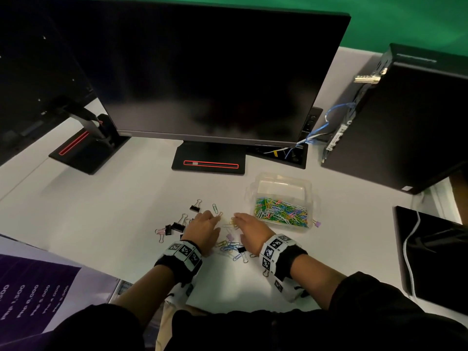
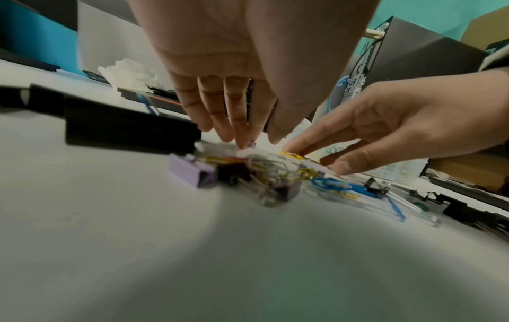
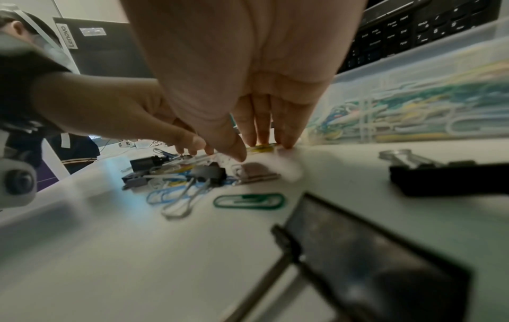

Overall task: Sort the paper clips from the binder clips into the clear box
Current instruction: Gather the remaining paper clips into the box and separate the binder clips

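A blurred black metal binder clip point(image 3: 371, 261) is seen closest to the right wrist camera, unsorted on the white desk point(image 1: 101, 224). The clear plastic box point(image 1: 281, 202) is already well filled with coloured wire paper clips point(image 1: 282, 211), but a mixed pile point(image 1: 231, 247) is left between the wrists. Extended fingertips of the right hand point(image 1: 249, 228) are pressed on a yellow paper clip point(image 3: 261, 148); the left hand point(image 1: 202, 228) is lowered, fingers straight and close together, gripping nothing.

The clear box point(image 1: 309, 198) stands open on the white bench point(image 1: 106, 214), its floor heaped with paper clips point(image 1: 282, 211) in green, yellow, white, blue and pink. Beside it a loose scatter of coloured paper clips point(image 1: 231, 247) lies mixed with black binder clips point(image 1: 177, 226) and lilac ones.
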The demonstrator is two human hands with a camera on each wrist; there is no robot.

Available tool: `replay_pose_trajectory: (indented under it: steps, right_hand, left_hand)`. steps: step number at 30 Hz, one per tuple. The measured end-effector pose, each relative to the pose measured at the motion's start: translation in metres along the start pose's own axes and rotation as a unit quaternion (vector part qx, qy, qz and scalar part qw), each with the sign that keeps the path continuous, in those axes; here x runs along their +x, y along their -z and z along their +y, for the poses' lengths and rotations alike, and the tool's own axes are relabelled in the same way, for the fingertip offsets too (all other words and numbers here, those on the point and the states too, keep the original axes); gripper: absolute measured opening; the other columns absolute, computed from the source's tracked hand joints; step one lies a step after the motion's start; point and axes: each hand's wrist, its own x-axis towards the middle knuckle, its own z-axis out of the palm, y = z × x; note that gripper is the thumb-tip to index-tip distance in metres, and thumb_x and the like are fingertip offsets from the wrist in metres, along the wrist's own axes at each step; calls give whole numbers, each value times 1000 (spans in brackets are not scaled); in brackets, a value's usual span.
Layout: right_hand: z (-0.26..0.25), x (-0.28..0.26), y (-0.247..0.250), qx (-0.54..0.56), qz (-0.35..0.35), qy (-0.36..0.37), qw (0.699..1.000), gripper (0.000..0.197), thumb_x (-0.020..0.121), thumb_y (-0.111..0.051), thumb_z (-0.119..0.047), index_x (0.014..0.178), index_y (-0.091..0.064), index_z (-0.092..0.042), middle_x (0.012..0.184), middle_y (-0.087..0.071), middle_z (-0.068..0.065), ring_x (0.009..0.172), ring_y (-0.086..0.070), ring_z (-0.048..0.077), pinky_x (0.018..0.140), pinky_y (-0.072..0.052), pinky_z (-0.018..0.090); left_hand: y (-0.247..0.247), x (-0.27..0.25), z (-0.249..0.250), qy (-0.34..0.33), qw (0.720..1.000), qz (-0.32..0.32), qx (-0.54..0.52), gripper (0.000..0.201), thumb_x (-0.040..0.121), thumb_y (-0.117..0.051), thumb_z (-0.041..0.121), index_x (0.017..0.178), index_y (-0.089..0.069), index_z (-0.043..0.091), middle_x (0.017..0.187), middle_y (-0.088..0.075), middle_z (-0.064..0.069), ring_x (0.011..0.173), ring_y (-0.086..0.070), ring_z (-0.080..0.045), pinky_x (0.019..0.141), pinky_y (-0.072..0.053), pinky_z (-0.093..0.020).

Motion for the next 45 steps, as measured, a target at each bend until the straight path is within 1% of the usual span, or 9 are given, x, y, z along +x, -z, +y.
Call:
replay_pose_trajectory:
  steps: [4, 8, 15, 20, 24, 28, 34, 40, 45]
  right_hand:
    - [-3, 0, -1, -8, -8, 14, 1000, 66, 82, -48, 3, 143, -27, -12, 152, -22, 11, 141, -20, 26, 116, -16, 32]
    - [-14, 3, 8, -112, -54, 72, 990, 69, 81, -54, 2, 140, -28, -21, 153, -18, 12, 137, -21, 32, 106, -33, 45]
    - [8, -8, 6, -92, -59, 110, 988, 64, 81, -50, 5, 139, -35, -16, 153, -23, 7, 140, -21, 25, 111, -26, 36]
    - [29, -30, -5, -50, -37, 105, 993, 61, 80, -44, 9, 138, -39, -12, 151, -29, 6, 140, -25, 23, 115, -24, 32]
    - [38, -44, -6, 2, 16, 80, 997, 54, 81, -42, 9, 131, -49, -12, 143, -43, 8, 133, -37, 22, 111, -28, 27]
    - [40, -49, -4, 48, 81, 48, 994, 45, 86, -50, -5, 130, -50, -11, 133, -49, 11, 128, -40, 26, 112, -22, 23]
    - [38, -47, -4, 19, -4, 8, 1000, 75, 73, -73, -35, 137, -39, -15, 137, -37, 7, 132, -27, 21, 111, -22, 27]
    - [34, -45, -13, 98, 11, 1, 995, 45, 74, -73, -23, 117, -62, -15, 123, -53, 7, 118, -45, 24, 103, -35, 29]
    - [29, -48, -14, 124, 18, -28, 992, 25, 79, -68, -16, 104, -68, -12, 108, -61, 10, 100, -57, 23, 83, -36, 20]
  left_hand:
    - [1, 2, -3, 43, 999, -9, 0, 50, 94, -43, 26, 140, -32, 11, 132, -43, -10, 119, -44, -26, 100, -41, -38]
    - [-5, -1, 1, 45, 999, 15, -3, 59, 88, -52, 17, 141, -27, 12, 136, -40, -11, 121, -41, -27, 102, -41, -37]
    - [-8, -9, 0, 28, 998, 37, -46, 42, 87, -48, 13, 128, -42, 12, 125, -49, -10, 111, -46, -27, 96, -41, -35]
    - [-10, -13, 5, -70, 995, 29, -69, 31, 85, -57, 21, 115, -56, 15, 118, -54, -7, 109, -49, -24, 97, -42, -35]
    - [-15, -12, 18, -102, 991, -12, -85, 34, 87, -57, 28, 118, -57, 15, 117, -53, -8, 110, -50, -24, 97, -43, -35]
    - [-16, -7, 28, -99, 991, -35, -80, 35, 92, -50, 30, 123, -54, 15, 119, -50, -8, 112, -48, -23, 98, -41, -35]
    - [-11, 4, 36, -84, 992, -73, -64, 24, 87, -57, 21, 108, -58, 10, 114, -51, -9, 108, -50, -25, 92, -42, -31]
    - [-4, 7, 39, -63, 992, -87, -73, 19, 84, -62, 17, 100, -55, 7, 104, -62, -11, 99, -54, -26, 84, -43, -35]
    - [8, 10, 33, -43, 991, -56, -116, 19, 86, -61, 18, 100, -55, 7, 99, -64, -10, 91, -58, -25, 75, -42, -30]
